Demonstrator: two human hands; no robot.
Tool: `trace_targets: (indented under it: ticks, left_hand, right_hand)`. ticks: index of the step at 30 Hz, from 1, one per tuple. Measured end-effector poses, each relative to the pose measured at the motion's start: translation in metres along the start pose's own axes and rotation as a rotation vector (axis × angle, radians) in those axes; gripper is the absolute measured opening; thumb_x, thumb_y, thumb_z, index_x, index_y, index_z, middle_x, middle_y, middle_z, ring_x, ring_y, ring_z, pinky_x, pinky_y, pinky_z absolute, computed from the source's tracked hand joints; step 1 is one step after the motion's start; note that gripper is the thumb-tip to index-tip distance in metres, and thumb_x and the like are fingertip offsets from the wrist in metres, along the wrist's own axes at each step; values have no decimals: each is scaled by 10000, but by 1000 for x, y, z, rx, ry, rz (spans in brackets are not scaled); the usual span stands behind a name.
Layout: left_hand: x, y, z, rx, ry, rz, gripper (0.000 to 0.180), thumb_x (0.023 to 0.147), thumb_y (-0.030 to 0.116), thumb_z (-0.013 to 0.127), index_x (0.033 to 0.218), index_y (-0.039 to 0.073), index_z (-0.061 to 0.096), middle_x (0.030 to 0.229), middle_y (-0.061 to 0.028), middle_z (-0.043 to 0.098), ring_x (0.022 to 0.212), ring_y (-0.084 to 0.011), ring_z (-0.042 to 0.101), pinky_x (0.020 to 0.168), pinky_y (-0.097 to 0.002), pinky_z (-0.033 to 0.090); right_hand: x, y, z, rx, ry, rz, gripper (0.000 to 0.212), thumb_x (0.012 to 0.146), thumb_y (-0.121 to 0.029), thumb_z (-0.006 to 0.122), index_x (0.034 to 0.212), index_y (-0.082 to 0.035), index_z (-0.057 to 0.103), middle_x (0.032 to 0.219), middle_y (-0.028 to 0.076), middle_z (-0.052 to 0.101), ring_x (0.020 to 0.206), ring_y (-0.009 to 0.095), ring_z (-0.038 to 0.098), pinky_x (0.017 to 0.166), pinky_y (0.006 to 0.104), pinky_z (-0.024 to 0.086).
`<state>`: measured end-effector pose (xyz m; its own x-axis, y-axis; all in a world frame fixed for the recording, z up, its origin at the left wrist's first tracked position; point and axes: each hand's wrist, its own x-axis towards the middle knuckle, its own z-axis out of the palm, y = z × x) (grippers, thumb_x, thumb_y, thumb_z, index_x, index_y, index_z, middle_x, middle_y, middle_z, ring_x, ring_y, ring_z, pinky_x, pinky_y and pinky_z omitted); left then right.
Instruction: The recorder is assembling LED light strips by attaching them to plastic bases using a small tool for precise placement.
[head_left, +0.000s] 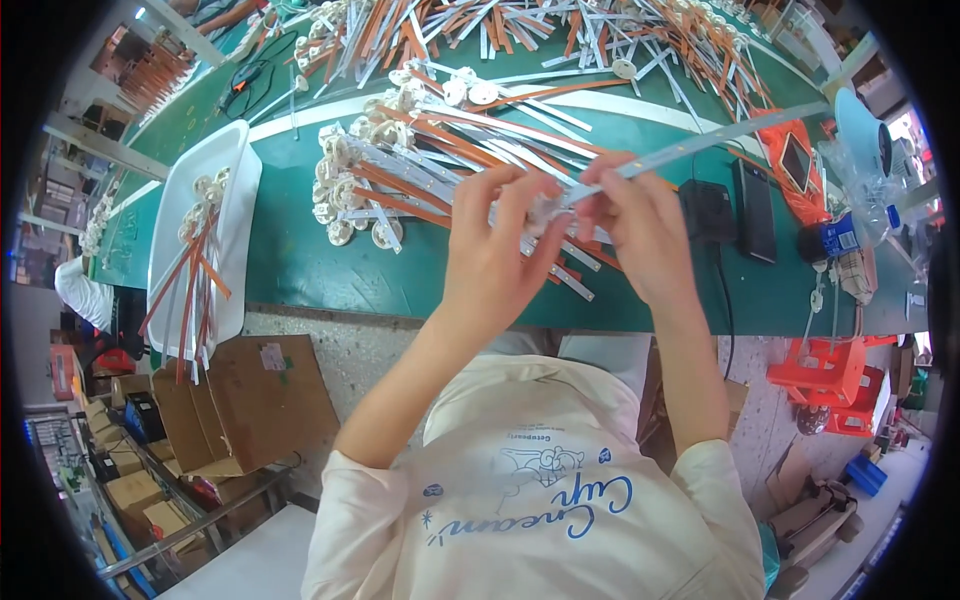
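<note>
A pale light strip (710, 140) with small yellowish dots stretches from my fingers to the upper right. My right hand (645, 225) pinches it near its lower end. My left hand (495, 240) is closed around a white piece at that end, mostly hidden by the fingers. Both hands meet just above the table's near edge. Beneath and beyond them lies a pile of orange and white strips (440, 185). Round white end pieces (335, 190) on these strips gather at the pile's left.
A white tray (236, 275) holding several strips overhangs the table's left front edge. Right of my hands lie a black adapter (708, 212), a dark phone-like slab (755, 210) and an orange bag (800, 175). More strips (480, 30) heap at the back. Red stools (820, 378) and a cardboard box (265, 400) stand below.
</note>
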<state>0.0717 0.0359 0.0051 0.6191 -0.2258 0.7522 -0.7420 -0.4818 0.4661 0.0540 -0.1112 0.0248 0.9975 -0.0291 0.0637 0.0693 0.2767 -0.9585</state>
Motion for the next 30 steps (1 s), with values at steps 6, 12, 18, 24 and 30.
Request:
trace_targets:
  ticks: [6, 12, 18, 24, 30]
  left_hand:
    - [-13, 22, 0, -517, -57, -250, 334, 700, -47, 638, 1012, 19, 540, 1009, -134, 564, 821, -261, 595, 654, -307, 485]
    - [-5, 39, -9, -440, -146, -229, 319, 681, -96, 625, 971, 19, 559, 956, -136, 582, 796, -257, 604, 635, -302, 489]
    - [-7, 48, -7, -412, -51, -263, 312, 670, -117, 611, 947, 19, 559, 923, -144, 585, 776, -275, 599, 622, -300, 484]
    - [-10, 46, -1, -634, -40, -325, 252, 703, -108, 599, 924, 3, 550, 963, -136, 579, 787, -226, 602, 664, -262, 486]
    - [-8, 59, -3, -1053, -35, -635, 215, 755, -98, 562, 947, -3, 538, 1008, -144, 554, 871, -144, 574, 684, -231, 493]
  right_hand:
    - [-24, -25, -7, -75, 67, -239, 226, 916, -180, 392, 963, 26, 474, 802, 115, 529, 599, 160, 526, 550, 260, 433]
    - [-45, -31, -7, -244, 135, -274, 330, 948, -272, 321, 971, 32, 448, 815, 133, 520, 648, 216, 559, 588, 319, 464]
    - [-60, -27, -12, -383, 79, -490, 270, 939, -226, 359, 975, 28, 443, 784, 135, 518, 604, 212, 566, 568, 295, 470]
    - [-57, -14, -3, -389, 189, -512, 128, 891, -78, 451, 981, 13, 434, 812, 138, 533, 610, 195, 580, 556, 291, 493]
    - [-59, -15, 0, -27, 255, -410, 222, 805, 51, 548, 984, 21, 418, 864, 154, 584, 725, 200, 631, 663, 292, 546]
